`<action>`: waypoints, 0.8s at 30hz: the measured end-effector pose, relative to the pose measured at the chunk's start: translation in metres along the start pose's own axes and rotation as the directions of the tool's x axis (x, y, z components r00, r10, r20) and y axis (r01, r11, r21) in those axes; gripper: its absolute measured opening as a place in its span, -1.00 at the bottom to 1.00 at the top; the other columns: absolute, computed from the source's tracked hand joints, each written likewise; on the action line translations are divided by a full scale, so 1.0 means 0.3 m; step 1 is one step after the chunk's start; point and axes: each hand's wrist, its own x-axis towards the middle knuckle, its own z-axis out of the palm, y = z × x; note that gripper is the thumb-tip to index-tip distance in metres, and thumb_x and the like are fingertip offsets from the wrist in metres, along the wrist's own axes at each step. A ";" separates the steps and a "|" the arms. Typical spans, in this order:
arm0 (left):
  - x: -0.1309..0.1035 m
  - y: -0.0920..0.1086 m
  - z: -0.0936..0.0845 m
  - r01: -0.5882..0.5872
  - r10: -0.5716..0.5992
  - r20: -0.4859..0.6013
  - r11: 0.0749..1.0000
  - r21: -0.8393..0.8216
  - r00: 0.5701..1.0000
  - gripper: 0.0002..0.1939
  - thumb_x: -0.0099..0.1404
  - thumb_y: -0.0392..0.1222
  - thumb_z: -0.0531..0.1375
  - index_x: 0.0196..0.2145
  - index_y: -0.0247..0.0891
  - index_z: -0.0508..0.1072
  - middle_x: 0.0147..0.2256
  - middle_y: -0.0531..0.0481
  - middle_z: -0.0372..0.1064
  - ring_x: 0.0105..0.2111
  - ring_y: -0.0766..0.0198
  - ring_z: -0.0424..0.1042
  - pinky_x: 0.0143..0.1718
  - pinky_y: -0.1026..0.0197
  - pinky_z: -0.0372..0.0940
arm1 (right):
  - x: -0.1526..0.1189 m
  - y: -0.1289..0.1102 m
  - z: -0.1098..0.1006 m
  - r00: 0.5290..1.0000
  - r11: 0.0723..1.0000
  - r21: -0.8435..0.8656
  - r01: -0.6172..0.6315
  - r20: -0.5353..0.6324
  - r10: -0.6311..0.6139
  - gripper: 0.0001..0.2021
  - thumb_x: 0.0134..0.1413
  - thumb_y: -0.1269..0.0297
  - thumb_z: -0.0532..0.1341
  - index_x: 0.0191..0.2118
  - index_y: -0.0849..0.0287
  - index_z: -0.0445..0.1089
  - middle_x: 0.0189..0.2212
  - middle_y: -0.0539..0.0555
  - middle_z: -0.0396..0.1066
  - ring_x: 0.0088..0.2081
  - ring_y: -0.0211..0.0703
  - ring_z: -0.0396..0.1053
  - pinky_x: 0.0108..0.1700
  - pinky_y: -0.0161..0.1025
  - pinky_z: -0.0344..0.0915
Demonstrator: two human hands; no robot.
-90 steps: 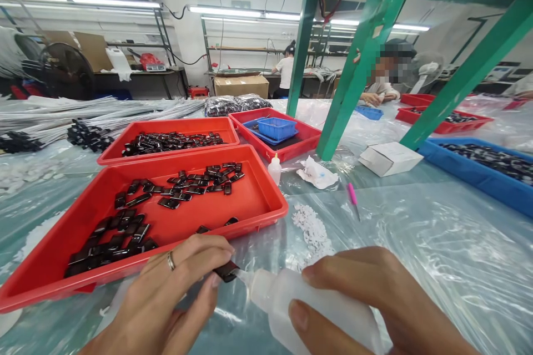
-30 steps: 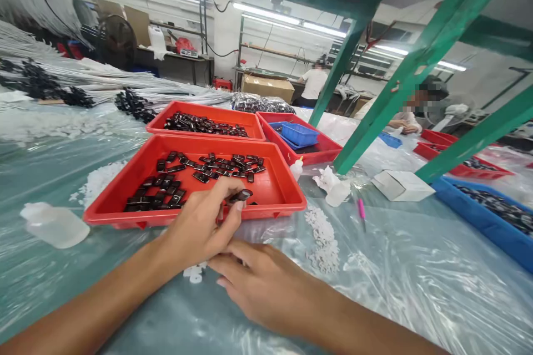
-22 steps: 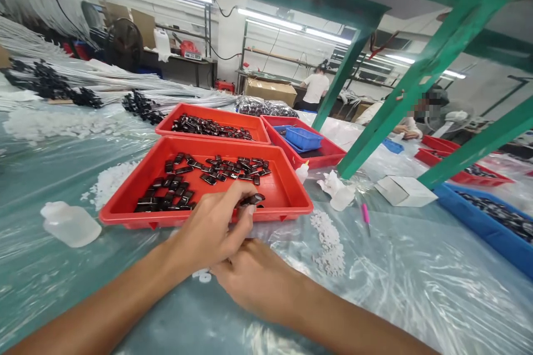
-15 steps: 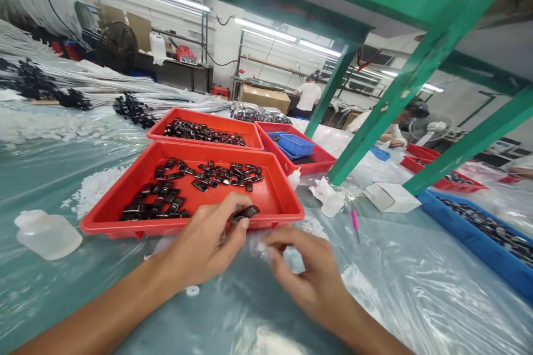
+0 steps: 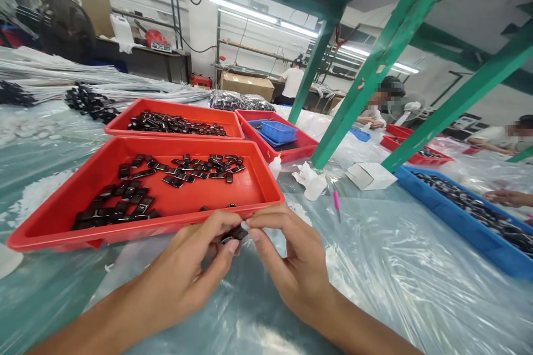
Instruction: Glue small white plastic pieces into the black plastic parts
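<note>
My left hand (image 5: 200, 260) is closed on a small glossy black plastic part (image 5: 236, 233), held just in front of the near red tray (image 5: 233, 194). Pinched in the fingertips of my right hand (image 5: 291, 255) is a small white piece (image 5: 245, 226), which meets the right end of the black part. Whether it is seated in the part I cannot tell. Many similar black parts (image 5: 129, 194) lie loose in the near tray. A second red tray (image 5: 175, 122) behind it holds more of them.
A pink-handled tool (image 5: 336, 202), a white box (image 5: 370, 176) and a small dropper bottle (image 5: 275, 166) stand to the right. Farther right is a blue tray (image 5: 458, 222) of parts, with another person's hand (image 5: 508, 198) beside it. A green post (image 5: 353, 100) rises beyond the trays.
My right hand has come up and left to meet my left hand, bringing the white piece against the black part. The camera view has swung right.
</note>
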 end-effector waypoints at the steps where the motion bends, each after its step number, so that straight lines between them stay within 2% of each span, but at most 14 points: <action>1: 0.000 -0.001 0.004 0.022 -0.021 0.017 0.999 -0.049 1.000 -0.87 0.67 -0.14 0.02 0.08 0.00 0.31 -0.30 0.15 0.44 -0.45 0.37 0.45 -0.48 0.39 0.34 | -0.002 0.003 0.002 1.000 1.000 0.014 -0.018 -0.021 0.018 -0.82 0.37 0.52 0.30 -0.09 0.08 0.57 -0.24 0.05 0.62 -0.22 -0.17 0.60 -0.15 -0.24 0.57; 4: 0.002 -0.003 0.019 0.072 -0.058 0.065 0.969 -0.235 0.996 -0.85 0.69 -0.11 -0.01 0.04 -0.04 0.35 -0.30 0.16 0.40 -0.53 0.43 0.44 -0.47 0.37 0.41 | -0.005 0.013 0.002 0.996 0.995 0.062 -0.078 -0.029 0.080 -0.84 0.36 0.51 0.33 -0.12 0.08 0.59 -0.24 0.04 0.61 -0.23 -0.19 0.59 -0.14 -0.25 0.55; 6: 0.006 -0.004 0.027 0.085 -0.068 0.063 0.940 -0.331 0.996 -0.83 0.69 -0.13 -0.01 -0.04 -0.09 0.37 -0.32 0.16 0.39 -0.58 0.43 0.47 -0.48 0.35 0.44 | -0.005 0.015 -0.003 0.993 0.989 0.090 -0.121 0.022 0.119 -0.87 0.35 0.48 0.36 -0.15 0.08 0.61 -0.25 0.02 0.60 -0.24 -0.19 0.58 -0.15 -0.24 0.54; 8: 0.008 -0.003 0.032 0.093 -0.083 0.045 0.930 -0.357 0.996 -0.82 0.68 -0.16 0.00 -0.10 -0.11 0.36 -0.35 0.17 0.37 -0.60 0.42 0.49 -0.50 0.34 0.46 | -0.004 0.012 -0.010 0.989 0.987 0.094 -0.127 0.084 0.120 -0.89 0.34 0.46 0.39 -0.16 0.09 0.62 -0.27 0.01 0.58 -0.26 -0.21 0.57 -0.18 -0.25 0.54; 13: 0.002 0.004 0.031 0.060 -0.060 0.011 0.947 -0.317 0.998 -0.84 0.68 -0.19 0.00 -0.05 -0.08 0.37 -0.37 0.18 0.38 -0.59 0.43 0.51 -0.48 0.37 0.47 | 0.023 0.003 -0.048 0.979 0.994 0.077 -0.072 0.195 0.055 -0.86 0.38 0.47 0.34 -0.08 0.10 0.62 -0.22 0.04 0.56 -0.23 -0.22 0.55 -0.16 -0.26 0.52; 16: -0.005 0.003 0.021 0.037 -0.049 -0.041 0.963 -0.269 0.998 -0.86 0.70 -0.13 0.01 0.00 -0.03 0.37 -0.36 0.17 0.39 -0.60 0.44 0.45 -0.50 0.40 0.43 | 0.062 0.028 -0.123 0.965 0.994 0.074 -0.081 0.256 0.060 -0.87 0.44 0.40 0.30 -0.04 0.08 0.60 -0.15 0.07 0.59 -0.17 -0.18 0.56 -0.13 -0.22 0.51; 18: -0.010 -0.002 0.009 0.019 -0.025 -0.051 0.993 -0.115 0.998 -0.85 0.69 -0.09 0.02 0.05 -0.01 0.37 -0.38 0.16 0.40 -0.58 0.41 0.42 -0.48 0.38 0.41 | 0.079 0.059 -0.192 0.947 0.994 -0.041 -0.105 0.299 0.113 -0.87 0.46 0.38 0.25 -0.08 0.11 0.57 -0.18 0.07 0.58 -0.23 -0.18 0.51 -0.21 -0.23 0.45; 19: -0.012 -0.005 0.003 0.011 -0.012 -0.050 1.000 -0.019 0.999 -0.84 0.68 -0.07 0.03 0.07 -0.01 0.37 -0.39 0.15 0.41 -0.56 0.38 0.43 -0.46 0.37 0.42 | 0.082 0.077 -0.226 0.924 0.985 -0.123 -0.118 0.349 0.154 -0.87 0.45 0.41 0.24 -0.12 0.12 0.56 -0.23 0.05 0.57 -0.28 -0.20 0.48 -0.25 -0.24 0.41; 20: -0.014 -0.009 -0.004 0.008 -0.004 -0.053 0.997 0.071 0.999 -0.83 0.66 -0.05 0.05 0.08 -0.01 0.38 -0.38 0.14 0.44 -0.53 0.34 0.47 -0.44 0.35 0.42 | 0.079 0.094 -0.256 0.878 0.970 -0.209 -0.124 0.433 0.206 -0.87 0.41 0.45 0.25 -0.16 0.13 0.55 -0.27 0.02 0.55 -0.34 -0.23 0.43 -0.28 -0.26 0.37; 23: -0.015 -0.023 -0.022 0.011 0.005 -0.067 0.971 0.240 0.998 -0.80 0.64 0.00 0.06 0.08 -0.02 0.41 -0.29 0.09 0.58 -0.39 0.24 0.62 -0.38 0.32 0.46 | 0.049 0.137 -0.301 0.651 0.907 -0.411 -0.094 0.664 0.368 -0.85 0.26 0.55 0.35 -0.27 0.14 0.55 -0.34 -0.02 0.53 -0.39 -0.26 0.39 -0.30 -0.28 0.30; 24: -0.013 -0.028 -0.028 -0.005 0.019 -0.050 0.963 0.270 0.999 -0.80 0.63 -0.01 0.06 0.08 -0.02 0.40 -0.26 0.09 0.61 -0.37 0.22 0.64 -0.38 0.33 0.46 | 0.035 0.146 -0.302 0.601 0.893 -0.442 -0.081 0.693 0.398 -0.85 0.22 0.56 0.38 -0.29 0.15 0.54 -0.34 -0.02 0.53 -0.38 -0.24 0.40 -0.31 -0.28 0.28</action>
